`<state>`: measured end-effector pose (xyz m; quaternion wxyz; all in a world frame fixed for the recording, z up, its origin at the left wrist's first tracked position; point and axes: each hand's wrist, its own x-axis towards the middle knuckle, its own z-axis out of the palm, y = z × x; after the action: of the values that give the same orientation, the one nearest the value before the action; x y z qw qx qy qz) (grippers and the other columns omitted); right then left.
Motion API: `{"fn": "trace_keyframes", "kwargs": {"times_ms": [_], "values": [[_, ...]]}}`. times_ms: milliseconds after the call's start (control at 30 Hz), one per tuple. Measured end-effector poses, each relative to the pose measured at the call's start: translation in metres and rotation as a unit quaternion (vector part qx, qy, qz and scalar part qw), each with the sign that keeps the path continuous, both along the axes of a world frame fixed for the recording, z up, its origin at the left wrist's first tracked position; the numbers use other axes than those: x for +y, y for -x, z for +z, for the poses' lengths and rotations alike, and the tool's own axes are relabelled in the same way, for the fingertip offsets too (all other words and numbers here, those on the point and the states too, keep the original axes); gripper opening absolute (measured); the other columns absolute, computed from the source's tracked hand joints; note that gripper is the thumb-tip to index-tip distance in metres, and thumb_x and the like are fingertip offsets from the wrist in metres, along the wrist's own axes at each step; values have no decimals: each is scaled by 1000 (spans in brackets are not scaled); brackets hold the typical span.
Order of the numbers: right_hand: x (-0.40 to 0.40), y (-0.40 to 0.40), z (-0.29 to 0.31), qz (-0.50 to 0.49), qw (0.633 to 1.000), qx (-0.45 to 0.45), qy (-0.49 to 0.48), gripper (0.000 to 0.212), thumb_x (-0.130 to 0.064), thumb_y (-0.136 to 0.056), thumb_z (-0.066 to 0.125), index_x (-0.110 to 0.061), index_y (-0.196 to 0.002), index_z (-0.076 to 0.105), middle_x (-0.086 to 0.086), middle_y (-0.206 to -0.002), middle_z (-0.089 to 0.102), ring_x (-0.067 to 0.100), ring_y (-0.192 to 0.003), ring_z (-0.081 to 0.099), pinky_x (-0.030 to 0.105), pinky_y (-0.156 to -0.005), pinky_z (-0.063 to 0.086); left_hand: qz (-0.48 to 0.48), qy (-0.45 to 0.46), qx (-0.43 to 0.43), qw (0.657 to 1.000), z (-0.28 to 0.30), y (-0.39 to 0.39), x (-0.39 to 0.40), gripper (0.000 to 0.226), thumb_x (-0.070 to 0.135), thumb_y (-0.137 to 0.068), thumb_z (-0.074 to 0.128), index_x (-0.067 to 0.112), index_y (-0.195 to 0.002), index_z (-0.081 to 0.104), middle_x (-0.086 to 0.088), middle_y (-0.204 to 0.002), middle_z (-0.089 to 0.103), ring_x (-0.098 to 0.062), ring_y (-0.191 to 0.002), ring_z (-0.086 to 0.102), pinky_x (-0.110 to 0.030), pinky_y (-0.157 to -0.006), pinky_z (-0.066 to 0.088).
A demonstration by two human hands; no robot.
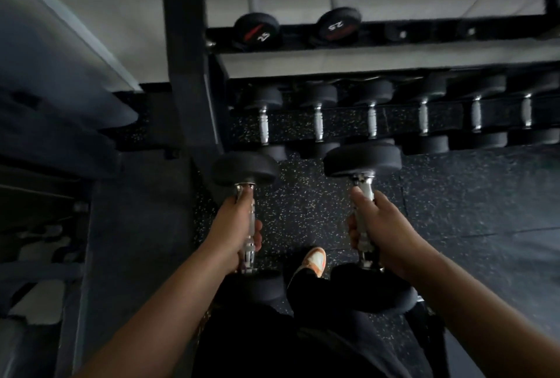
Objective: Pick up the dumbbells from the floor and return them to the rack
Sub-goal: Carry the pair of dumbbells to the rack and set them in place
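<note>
I hold two black dumbbells with chrome handles, one in each hand, off the floor. My left hand (236, 226) grips the handle of the left dumbbell (245, 170). My right hand (381, 226) is wrapped around the handle of the right dumbbell (362, 161). Both point towards the black rack (394, 56) straight ahead. Its upper tier carries two dumbbells marked 25 (338, 24), with bare rail to their right. The lower tier holds a row of several dumbbells (372, 117), whose near ends lie just beyond the heads of the ones I carry.
The rack's thick left upright (185, 53) stands close to my left dumbbell. Speckled black rubber floor (469, 196) spreads to the right. My orange and white shoe (315, 259) is between the two weights. Dark gym equipment (45, 141) fills the left side.
</note>
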<state>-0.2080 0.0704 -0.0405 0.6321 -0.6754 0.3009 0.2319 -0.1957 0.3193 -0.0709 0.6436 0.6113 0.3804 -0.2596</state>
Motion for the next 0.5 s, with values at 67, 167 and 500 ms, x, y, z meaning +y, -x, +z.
{"fn": "trace_keyframes", "kwargs": {"times_ms": [67,167,500], "values": [[-27,-7,8,-7,1000,-2,-2,39,-53,-91,59,-14,-94,53,6,-64,62,20,-50,57,33,-46,49,-1,-2,-2,1000,5,-11,-21,45,56,-94,50,13,-105,57,-6,-56,59,-21,-42,53,-30,-42,45],[-59,-24,14,-27,1000,-9,-13,36,-50,-94,57,-14,-94,51,6,-62,61,21,-48,55,33,-45,47,7,6,-5,1000,12,-33,-46,43,57,-94,50,16,-104,57,-6,-57,59,-21,-42,53,-31,-44,46],[-128,-132,22,-117,993,7,-34,34,-48,-95,58,-15,-104,56,8,-66,58,19,-50,54,31,-43,46,-32,17,-10,999,9,-173,-116,39,57,-94,50,21,-107,57,-6,-58,57,-17,-41,53,-28,-44,45]]}}
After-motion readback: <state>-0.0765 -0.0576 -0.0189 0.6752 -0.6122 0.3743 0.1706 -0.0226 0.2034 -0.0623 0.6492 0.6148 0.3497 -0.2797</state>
